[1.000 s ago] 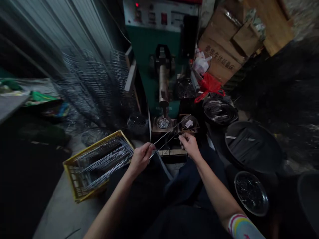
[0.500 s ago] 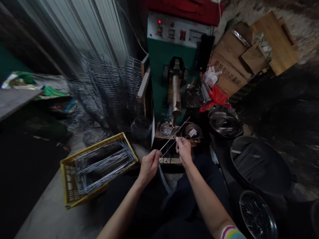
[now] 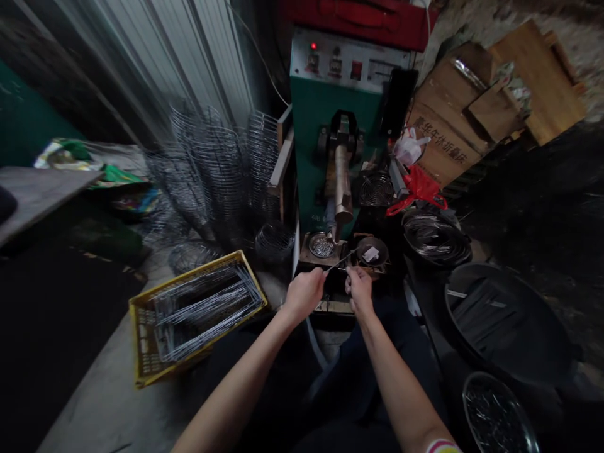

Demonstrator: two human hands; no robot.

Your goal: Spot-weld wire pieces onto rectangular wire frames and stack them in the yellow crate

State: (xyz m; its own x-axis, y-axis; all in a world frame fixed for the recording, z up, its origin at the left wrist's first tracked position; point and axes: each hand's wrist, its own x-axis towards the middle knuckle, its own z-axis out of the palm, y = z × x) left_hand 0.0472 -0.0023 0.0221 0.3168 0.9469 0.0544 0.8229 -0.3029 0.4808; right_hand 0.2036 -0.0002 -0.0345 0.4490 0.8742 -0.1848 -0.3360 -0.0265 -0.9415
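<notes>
My left hand (image 3: 306,292) is closed around thin metal wire rods (image 3: 340,260) that point up and right toward the green machine (image 3: 336,135). My right hand (image 3: 359,289) pinches the same rods close beside the left hand. The rod tips lie near the machine's brass-coloured electrode (image 3: 341,189), just above a small metal dish of tiny parts (image 3: 321,245). A second small dish (image 3: 372,251) with a white scrap in it sits to the right of the rods.
A yellow crate (image 3: 141,349) full of bent wire pieces stands at my left. Stacked wire racks (image 3: 212,170) lean behind it. Coiled wire (image 3: 435,238), a large black tub (image 3: 512,327) and a pan of small parts (image 3: 497,418) are at the right. Cardboard boxes (image 3: 448,135) are stacked behind.
Both hands have moved forward toward the machine and closer together. The rods now reach in under the electrode. The view has shifted up and left.
</notes>
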